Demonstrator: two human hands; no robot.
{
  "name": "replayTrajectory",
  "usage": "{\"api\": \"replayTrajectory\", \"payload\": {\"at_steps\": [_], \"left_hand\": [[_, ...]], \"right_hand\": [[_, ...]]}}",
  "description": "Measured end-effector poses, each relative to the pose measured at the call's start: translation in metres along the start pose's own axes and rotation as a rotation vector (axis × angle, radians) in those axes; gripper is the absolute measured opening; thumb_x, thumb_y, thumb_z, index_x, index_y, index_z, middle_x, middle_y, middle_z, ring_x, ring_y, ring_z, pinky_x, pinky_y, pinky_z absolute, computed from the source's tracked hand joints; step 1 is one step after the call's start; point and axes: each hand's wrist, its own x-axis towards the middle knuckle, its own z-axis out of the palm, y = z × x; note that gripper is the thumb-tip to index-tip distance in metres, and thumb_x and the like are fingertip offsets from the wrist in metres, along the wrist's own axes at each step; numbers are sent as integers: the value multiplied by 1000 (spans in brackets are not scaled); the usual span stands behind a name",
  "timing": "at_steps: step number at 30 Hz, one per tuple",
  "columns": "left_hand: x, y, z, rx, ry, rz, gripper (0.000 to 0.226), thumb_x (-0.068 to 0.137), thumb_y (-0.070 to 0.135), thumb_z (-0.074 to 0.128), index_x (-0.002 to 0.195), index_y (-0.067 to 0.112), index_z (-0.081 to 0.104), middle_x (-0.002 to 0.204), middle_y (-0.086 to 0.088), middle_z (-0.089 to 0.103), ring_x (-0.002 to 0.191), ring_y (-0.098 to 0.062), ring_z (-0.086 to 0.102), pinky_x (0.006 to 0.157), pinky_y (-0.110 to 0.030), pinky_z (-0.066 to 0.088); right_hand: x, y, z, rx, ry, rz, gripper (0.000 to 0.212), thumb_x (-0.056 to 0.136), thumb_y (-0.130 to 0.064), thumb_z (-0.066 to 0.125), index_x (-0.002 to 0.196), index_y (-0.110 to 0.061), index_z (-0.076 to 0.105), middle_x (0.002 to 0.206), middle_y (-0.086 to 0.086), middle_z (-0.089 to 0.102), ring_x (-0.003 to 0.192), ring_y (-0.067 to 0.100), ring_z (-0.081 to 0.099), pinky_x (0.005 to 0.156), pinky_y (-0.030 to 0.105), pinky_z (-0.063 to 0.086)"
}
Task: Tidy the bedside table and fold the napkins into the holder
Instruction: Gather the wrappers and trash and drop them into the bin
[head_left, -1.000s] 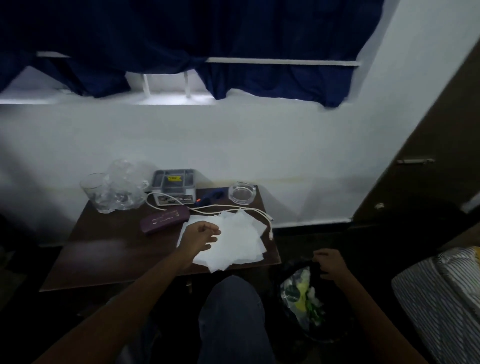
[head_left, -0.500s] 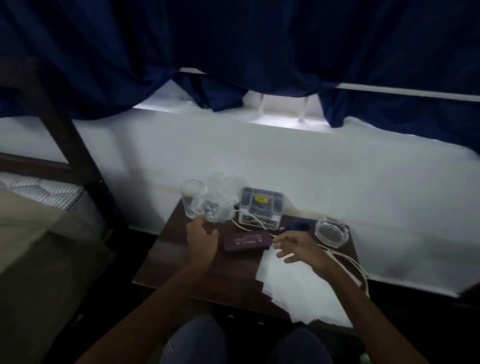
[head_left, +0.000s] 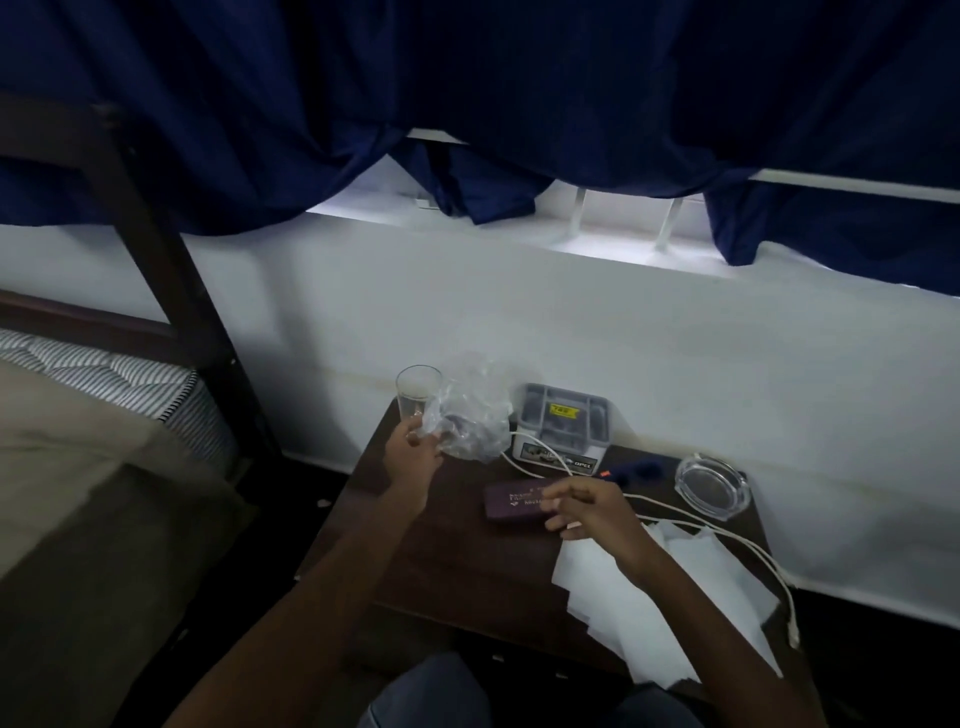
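Note:
A loose pile of white napkins (head_left: 701, 587) lies on the right front of the dark bedside table (head_left: 441, 551). A grey compartment holder (head_left: 563, 418) stands at the back against the wall. My left hand (head_left: 413, 454) grips the base of a clear glass (head_left: 418, 395) at the back left corner, beside crumpled clear plastic (head_left: 475, 415). My right hand (head_left: 587, 512) hovers with loosely spread fingers over the right end of a purple case (head_left: 511, 501); whether it touches the case is unclear.
A glass ashtray (head_left: 712, 486) sits at the back right, with a dark blue object (head_left: 631, 470) beside it. A white cable (head_left: 737, 540) runs from the holder across the napkins. A bed (head_left: 78, 426) and its dark post (head_left: 171, 270) stand to the left.
My left hand has reached up and taken the glass by its base. My right hand has moved left from the napkins to above the purple case. The view has shifted left.

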Motion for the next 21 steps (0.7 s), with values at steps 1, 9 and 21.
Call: {"api": "replayTrajectory", "payload": {"at_steps": [1, 9, 21], "left_hand": [[-6, 2, -4, -44, -12, 3, 30, 86, 3, 60, 116, 7, 55, 96, -9, 56, 84, -21, 59, 52, -16, 53], [-83, 33, -7, -134, -189, 112, 29, 88, 4, 60, 115, 8, 53, 101, -10, 60, 89, -23, 61, 66, -23, 54], [-183, 47, 78, 430, -702, 447, 16, 83, -4, 62, 97, 2, 66, 82, 3, 63, 74, -10, 56, 76, -28, 47]], "right_hand": [[-3, -1, -2, 5, 34, -8, 17, 89, -4, 54, 84, -16, 65, 93, 14, 67, 71, 18, 64, 63, 24, 49], [-28, -19, -11, 10, 204, -289, 61, 86, -5, 61, 139, -28, 40, 137, 1, 37, 120, 20, 47, 98, 38, 46], [-115, -21, -87, 333, 139, -235, 88, 73, -1, 75, 139, -42, 34, 141, -3, 44, 108, 22, 61, 79, 45, 58]]}}
